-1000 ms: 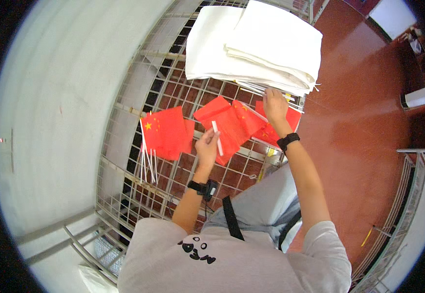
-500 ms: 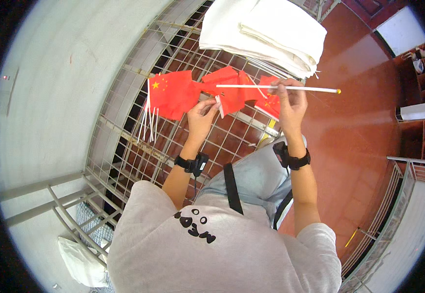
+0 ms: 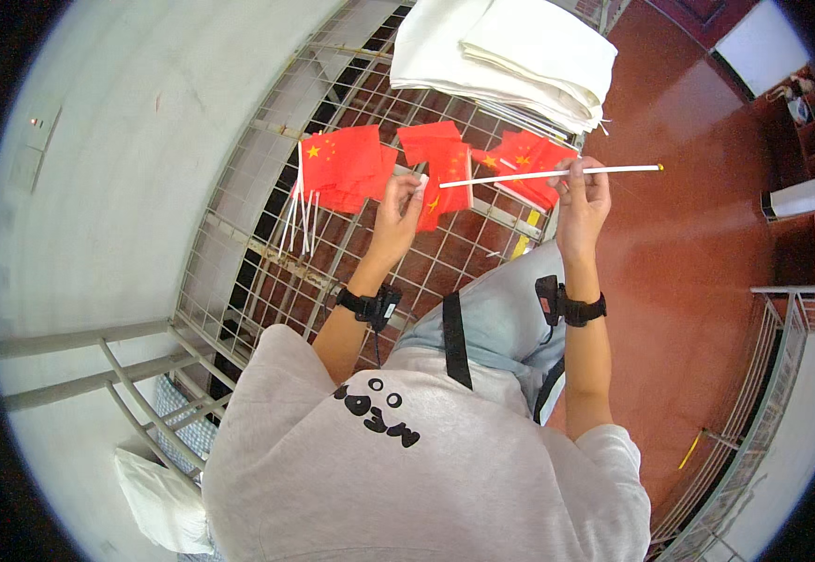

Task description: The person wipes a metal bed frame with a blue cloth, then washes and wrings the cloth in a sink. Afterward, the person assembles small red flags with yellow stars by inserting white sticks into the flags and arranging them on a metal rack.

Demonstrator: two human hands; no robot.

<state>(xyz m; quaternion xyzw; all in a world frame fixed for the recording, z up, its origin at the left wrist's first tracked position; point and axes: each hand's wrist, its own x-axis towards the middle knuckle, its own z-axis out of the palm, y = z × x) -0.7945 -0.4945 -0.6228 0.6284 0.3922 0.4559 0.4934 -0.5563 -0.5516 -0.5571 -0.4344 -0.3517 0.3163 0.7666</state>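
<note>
Bright, even light; sharp centre, edges bent.

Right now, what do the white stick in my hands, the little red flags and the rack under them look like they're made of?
White stick, in the right hand: probably plastic, smooth, straight and thin; could be a tube.
Red flag, at the left hand: thin cloth or plastic film; it hangs limp and creased.
Wire rack: metal, a pale painted grid of thin rods, dulled in places.
</note>
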